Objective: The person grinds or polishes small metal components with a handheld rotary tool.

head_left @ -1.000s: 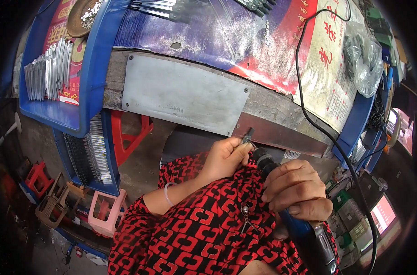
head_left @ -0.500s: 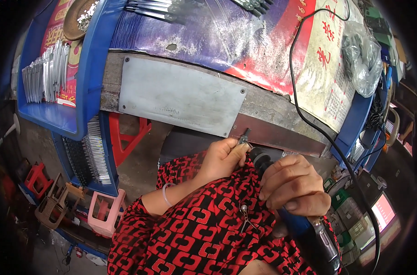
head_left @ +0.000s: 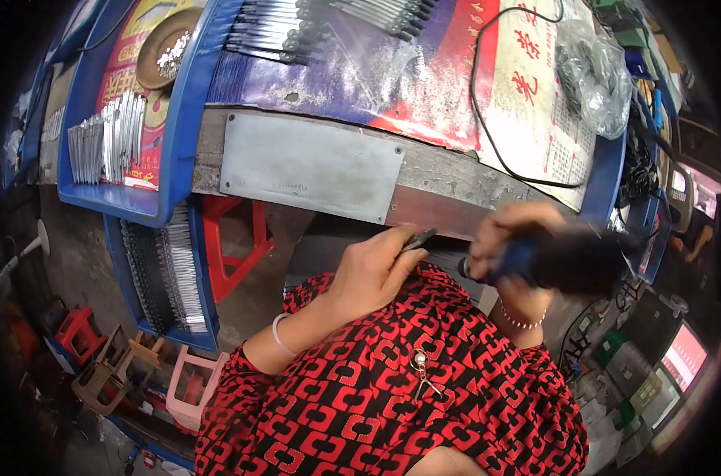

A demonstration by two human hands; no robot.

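Note:
My left hand point(head_left: 376, 270) is closed, with a small dark metal part point(head_left: 419, 239) pinched between thumb and fingers near the bench's front edge. My right hand point(head_left: 503, 230), smeared by motion, grips a blue and black corded electric screwdriver point(head_left: 586, 258). The tool lies roughly level, its narrow end pointing left and its body off to the right. A gap separates the screwdriver's narrow end from the metal part. Just beyond my left hand is a flat grey metal plate point(head_left: 309, 166), screwed down along the edge of the bench.
At left, a blue bin point(head_left: 166, 174) holds upright metal strips point(head_left: 126, 135) and a brown bowl point(head_left: 148, 63) of small white pieces. Assembled strips point(head_left: 269, 28) lie at the back. A black cord point(head_left: 475, 103) and a plastic bag point(head_left: 594, 75) are at right. A red stool point(head_left: 232, 266) stands below.
My right hand has swung the screwdriver up and away from the metal part, turning it from pointing up-left to nearly level. My left hand still holds the part, slightly shifted left.

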